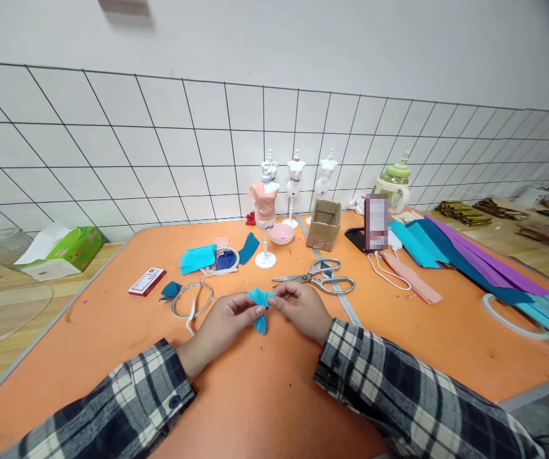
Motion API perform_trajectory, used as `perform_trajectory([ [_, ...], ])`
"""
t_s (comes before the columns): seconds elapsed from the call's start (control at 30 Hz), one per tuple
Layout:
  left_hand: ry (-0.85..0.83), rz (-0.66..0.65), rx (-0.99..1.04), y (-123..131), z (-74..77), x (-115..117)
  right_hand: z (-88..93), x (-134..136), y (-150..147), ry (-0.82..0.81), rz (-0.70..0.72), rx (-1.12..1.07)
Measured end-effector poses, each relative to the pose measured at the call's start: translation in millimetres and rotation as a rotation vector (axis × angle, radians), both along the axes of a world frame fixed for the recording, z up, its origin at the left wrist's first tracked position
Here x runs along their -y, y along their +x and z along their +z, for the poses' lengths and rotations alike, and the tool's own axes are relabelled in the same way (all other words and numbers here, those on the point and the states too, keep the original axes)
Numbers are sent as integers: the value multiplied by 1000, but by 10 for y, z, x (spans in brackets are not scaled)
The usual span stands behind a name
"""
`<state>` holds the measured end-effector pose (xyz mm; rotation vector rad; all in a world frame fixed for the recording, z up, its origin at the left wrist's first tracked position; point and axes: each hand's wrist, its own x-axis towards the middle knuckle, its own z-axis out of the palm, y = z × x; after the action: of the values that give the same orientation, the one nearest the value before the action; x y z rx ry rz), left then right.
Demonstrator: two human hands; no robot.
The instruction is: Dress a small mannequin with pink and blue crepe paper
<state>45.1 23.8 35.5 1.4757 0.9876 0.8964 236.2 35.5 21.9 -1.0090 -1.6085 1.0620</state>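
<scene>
Between my two hands is a small piece of turquoise crepe paper (261,325), pinched at its middle and fanned out above and below. My left hand (226,322) grips it from the left between thumb and fingers. From the other side, my right hand (303,311) pinches it with thumb and forefinger. Just beyond the right hand lie metal scissors (315,275), blades pointing left. Left of the left hand are a silvery ring (173,307) with a white strip and a dark teal scrap (171,291). A mini dress form (264,210) wrapped in peach paper stands behind.
At the back are a pink bowl (282,234), a cardboard box (324,224), white dress forms (296,171) and a phone (376,222) propped upright. Crepe strips (479,261) lie to the right. Leftward are a red-and-white box (146,281) and a tissue pack (66,252).
</scene>
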Motion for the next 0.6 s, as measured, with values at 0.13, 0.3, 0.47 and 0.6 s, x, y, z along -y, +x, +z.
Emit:
perform_trajectory([
  [0.13, 12, 104, -22, 3, -12, -18, -25, -13, -1, -61, -14, 19],
  [0.3, -22, 47, -95, -5, -43, -10, 11, 16, 23, 46, -25, 94],
  [0.47, -2, 6, -184, -15, -116, 6, 14, 30, 10, 126, -16, 181],
  [0.6, -9, 20, -165, -11, -111, 8, -27, 18, -21, -10, 5, 70],
])
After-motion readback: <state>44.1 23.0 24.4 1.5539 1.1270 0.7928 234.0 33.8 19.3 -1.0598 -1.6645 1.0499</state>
